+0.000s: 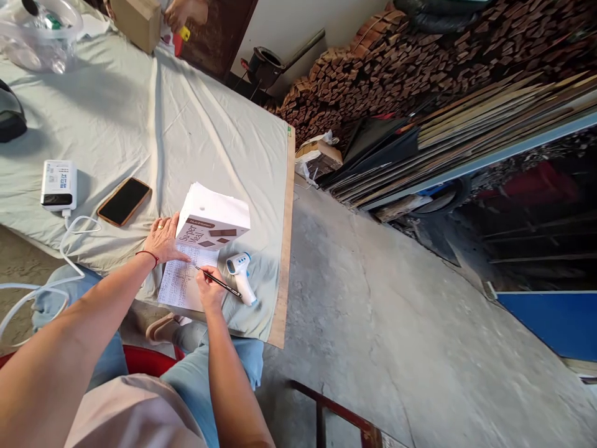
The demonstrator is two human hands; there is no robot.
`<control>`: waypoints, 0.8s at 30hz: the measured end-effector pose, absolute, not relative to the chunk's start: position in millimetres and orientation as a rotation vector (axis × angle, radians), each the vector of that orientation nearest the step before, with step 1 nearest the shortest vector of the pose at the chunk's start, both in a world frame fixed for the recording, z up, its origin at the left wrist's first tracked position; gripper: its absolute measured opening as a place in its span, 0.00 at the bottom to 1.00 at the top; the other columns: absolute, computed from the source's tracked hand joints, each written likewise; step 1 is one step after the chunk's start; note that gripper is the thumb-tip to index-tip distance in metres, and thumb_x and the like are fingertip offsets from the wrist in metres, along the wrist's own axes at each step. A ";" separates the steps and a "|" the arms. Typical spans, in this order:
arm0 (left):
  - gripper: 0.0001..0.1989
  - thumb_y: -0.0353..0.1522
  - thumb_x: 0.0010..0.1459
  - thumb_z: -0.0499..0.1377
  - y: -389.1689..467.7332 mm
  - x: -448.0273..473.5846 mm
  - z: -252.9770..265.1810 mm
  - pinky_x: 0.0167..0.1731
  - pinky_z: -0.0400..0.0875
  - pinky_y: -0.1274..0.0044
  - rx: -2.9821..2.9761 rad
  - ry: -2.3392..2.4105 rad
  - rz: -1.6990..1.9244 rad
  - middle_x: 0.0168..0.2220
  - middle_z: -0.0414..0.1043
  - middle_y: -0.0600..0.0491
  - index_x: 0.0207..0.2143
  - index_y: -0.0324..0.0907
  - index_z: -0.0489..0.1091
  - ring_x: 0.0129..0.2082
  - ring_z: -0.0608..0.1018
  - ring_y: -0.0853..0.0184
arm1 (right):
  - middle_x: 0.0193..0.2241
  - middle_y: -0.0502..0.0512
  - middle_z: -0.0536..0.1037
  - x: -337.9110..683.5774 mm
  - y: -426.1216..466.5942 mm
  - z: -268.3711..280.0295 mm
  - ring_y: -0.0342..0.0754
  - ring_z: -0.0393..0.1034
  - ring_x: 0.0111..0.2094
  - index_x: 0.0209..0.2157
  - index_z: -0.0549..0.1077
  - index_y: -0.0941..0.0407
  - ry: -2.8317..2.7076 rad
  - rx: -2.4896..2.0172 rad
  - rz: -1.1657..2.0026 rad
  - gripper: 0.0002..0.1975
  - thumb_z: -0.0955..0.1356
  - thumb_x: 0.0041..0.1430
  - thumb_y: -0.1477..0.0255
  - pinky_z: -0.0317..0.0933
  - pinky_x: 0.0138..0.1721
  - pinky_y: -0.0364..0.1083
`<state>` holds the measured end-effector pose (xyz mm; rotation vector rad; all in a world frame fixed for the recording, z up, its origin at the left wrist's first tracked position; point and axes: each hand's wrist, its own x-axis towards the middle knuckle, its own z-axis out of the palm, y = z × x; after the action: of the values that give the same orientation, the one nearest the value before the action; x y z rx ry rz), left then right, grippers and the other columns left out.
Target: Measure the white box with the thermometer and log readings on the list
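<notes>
My right hand (209,290) is closed around a slim black pen (224,284), its tip near a sheet of paper (180,283) covered with rows of handwriting. My left hand (164,239) lies flat with fingers spread; its thumb rests on the sheet and its fingertips reach the left side of a white box (212,218). The box stands at the paper's far edge, with "Super Meal" and brown bars printed on its front. Just right of my right hand, a white and blue infrared thermometer (241,278) lies on the cloth.
On the cloth-covered table (224,143) lie a phone (124,201) and a white power bank (58,185) with a cable. Farther off are a clear plastic tub (41,46), a cardboard box (136,23) and another person's hand (185,12). Stacked firewood (373,74) lines the wall.
</notes>
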<state>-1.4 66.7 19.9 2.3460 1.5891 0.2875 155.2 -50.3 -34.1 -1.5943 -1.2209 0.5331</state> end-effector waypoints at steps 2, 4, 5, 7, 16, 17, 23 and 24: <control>0.67 0.56 0.38 0.65 66.5 -1.3 19.8 0.66 0.42 0.63 2.347 1.590 0.292 0.65 0.57 0.36 0.69 0.32 0.36 0.67 0.57 0.49 | 0.23 0.50 0.74 154.3 -49.8 -35.0 0.44 0.65 0.23 0.30 0.72 0.55 -1.241 -1.600 0.517 0.12 0.64 0.56 0.62 0.64 0.29 0.44; 0.67 0.56 0.38 0.65 66.2 -1.3 19.4 0.66 0.42 0.63 2.349 1.591 0.302 0.65 0.57 0.36 0.69 0.32 0.36 0.66 0.57 0.49 | 0.23 0.50 0.75 154.8 -49.7 -35.7 0.44 0.66 0.24 0.30 0.72 0.55 -1.261 -1.599 0.516 0.13 0.64 0.56 0.61 0.65 0.29 0.44; 0.67 0.56 0.38 0.65 66.1 -1.3 19.3 0.66 0.42 0.63 2.349 1.590 0.305 0.65 0.58 0.36 0.69 0.33 0.36 0.66 0.57 0.49 | 0.23 0.51 0.75 155.2 -49.6 -36.1 0.44 0.67 0.24 0.30 0.72 0.55 -1.267 -1.597 0.511 0.13 0.64 0.56 0.61 0.65 0.29 0.44; 0.67 0.56 0.38 0.65 65.9 -1.4 19.4 0.66 0.41 0.63 2.348 1.587 0.305 0.65 0.57 0.36 0.69 0.33 0.36 0.67 0.57 0.50 | 0.24 0.51 0.76 155.6 -49.4 -36.7 0.45 0.68 0.24 0.30 0.72 0.55 -1.275 -1.592 0.491 0.13 0.64 0.56 0.61 0.65 0.29 0.44; 0.67 0.57 0.38 0.64 66.3 -1.3 18.9 0.66 0.40 0.64 2.349 1.595 0.285 0.65 0.57 0.36 0.69 0.33 0.34 0.67 0.57 0.49 | 0.23 0.51 0.75 155.8 -49.9 -40.9 0.45 0.68 0.25 0.30 0.71 0.55 -1.300 -1.603 0.481 0.13 0.63 0.57 0.61 0.65 0.30 0.44; 0.67 0.57 0.38 0.64 66.3 -1.4 18.6 0.66 0.41 0.64 2.349 1.595 0.289 0.65 0.57 0.36 0.69 0.33 0.34 0.67 0.57 0.49 | 0.23 0.51 0.75 155.9 -50.0 -41.0 0.45 0.68 0.25 0.30 0.71 0.55 -1.292 -1.607 0.484 0.13 0.63 0.57 0.61 0.65 0.31 0.44; 0.67 0.56 0.37 0.66 66.6 -2.3 17.5 0.66 0.42 0.63 2.349 1.585 0.321 0.65 0.58 0.37 0.69 0.36 0.36 0.66 0.58 0.49 | 0.24 0.51 0.74 155.4 -50.5 -37.0 0.44 0.65 0.26 0.31 0.71 0.57 -1.269 -1.605 0.580 0.12 0.64 0.57 0.62 0.64 0.32 0.45; 0.66 0.56 0.37 0.66 66.7 -2.4 17.5 0.66 0.43 0.63 2.347 1.587 0.325 0.65 0.57 0.37 0.69 0.36 0.37 0.66 0.58 0.49 | 0.24 0.51 0.74 155.1 -50.4 -36.2 0.44 0.65 0.26 0.31 0.70 0.57 -1.265 -1.604 0.594 0.12 0.64 0.57 0.62 0.63 0.32 0.45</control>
<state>-2.4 66.7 17.5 2.3468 1.5866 0.3245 155.1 -50.4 -36.2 -1.6037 -1.2652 0.5943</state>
